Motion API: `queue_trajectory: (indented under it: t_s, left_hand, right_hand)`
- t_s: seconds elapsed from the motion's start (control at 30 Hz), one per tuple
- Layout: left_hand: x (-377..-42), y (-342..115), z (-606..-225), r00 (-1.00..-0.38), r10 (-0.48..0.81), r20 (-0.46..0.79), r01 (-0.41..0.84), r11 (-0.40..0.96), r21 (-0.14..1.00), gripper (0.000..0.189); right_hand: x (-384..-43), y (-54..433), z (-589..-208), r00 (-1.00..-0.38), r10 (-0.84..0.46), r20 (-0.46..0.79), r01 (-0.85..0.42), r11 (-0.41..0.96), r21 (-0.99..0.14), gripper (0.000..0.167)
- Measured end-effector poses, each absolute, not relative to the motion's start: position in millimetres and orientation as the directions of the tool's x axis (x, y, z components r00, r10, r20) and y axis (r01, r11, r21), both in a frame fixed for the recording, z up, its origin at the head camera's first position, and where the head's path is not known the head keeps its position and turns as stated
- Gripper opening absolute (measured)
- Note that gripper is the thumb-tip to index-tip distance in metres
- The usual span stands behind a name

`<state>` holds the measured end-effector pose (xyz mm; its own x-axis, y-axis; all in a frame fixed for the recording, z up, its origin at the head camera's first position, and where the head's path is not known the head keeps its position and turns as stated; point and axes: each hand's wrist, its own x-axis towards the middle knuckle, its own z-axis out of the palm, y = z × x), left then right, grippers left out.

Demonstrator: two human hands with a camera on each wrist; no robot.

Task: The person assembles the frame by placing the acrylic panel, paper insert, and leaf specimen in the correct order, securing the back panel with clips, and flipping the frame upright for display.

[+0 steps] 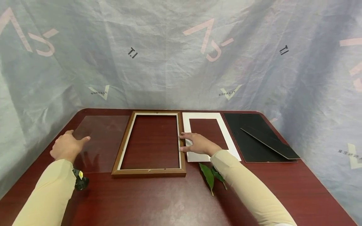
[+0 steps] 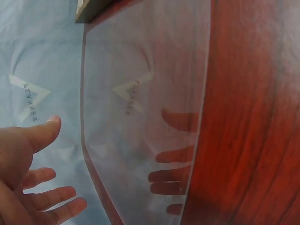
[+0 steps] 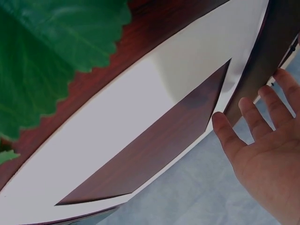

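My left hand (image 1: 66, 145) hovers at the left edge of a clear sheet (image 1: 104, 135), thumb and fingers spread, holding nothing. In the left wrist view the hand's reflection shows in the clear sheet (image 2: 145, 61). A brown picture frame (image 1: 150, 172) with a pale inner lip lies beside the sheet, toward the middle. My right hand (image 1: 199, 143) has its fingertips over the right rail of that frame; whether they touch is hard to tell. Under this hand lies a white mat (image 1: 201, 115) with a rectangular cutout, also seen in the right wrist view as a mat (image 3: 126, 117).
A black backing board (image 1: 240, 131) lies at the right, its stand leg (image 1: 271, 142) raised at an angle. Green leaves (image 1: 208, 175) lie in front of the mat, partly under the right forearm. Behind the dark red table (image 1: 147, 201) hangs a printed grey curtain (image 1: 158, 72).
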<state>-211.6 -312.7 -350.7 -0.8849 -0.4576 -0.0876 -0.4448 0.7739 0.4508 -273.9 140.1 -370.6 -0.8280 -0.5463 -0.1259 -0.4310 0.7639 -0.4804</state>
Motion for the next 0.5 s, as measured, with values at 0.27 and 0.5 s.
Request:
queue_trajectory:
  t_s: [0.27,0.5]
  left_hand:
    - [-209.4,-325.6,-358.4,-0.862,-0.491,-0.128,-0.492,0.75,0.442,0.085]
    - [-207.8,-337.5,-367.2,-0.853,-0.487,-0.186,-0.519,0.763,0.386,0.09]
  right_hand:
    - [-272.1,139.8,-369.9,-0.83,-0.542,-0.13,-0.427,0.768,-0.478,0.061]
    - [-271.4,138.2,-367.6,-0.831,-0.541,-0.131,-0.428,0.772,-0.47,0.061]
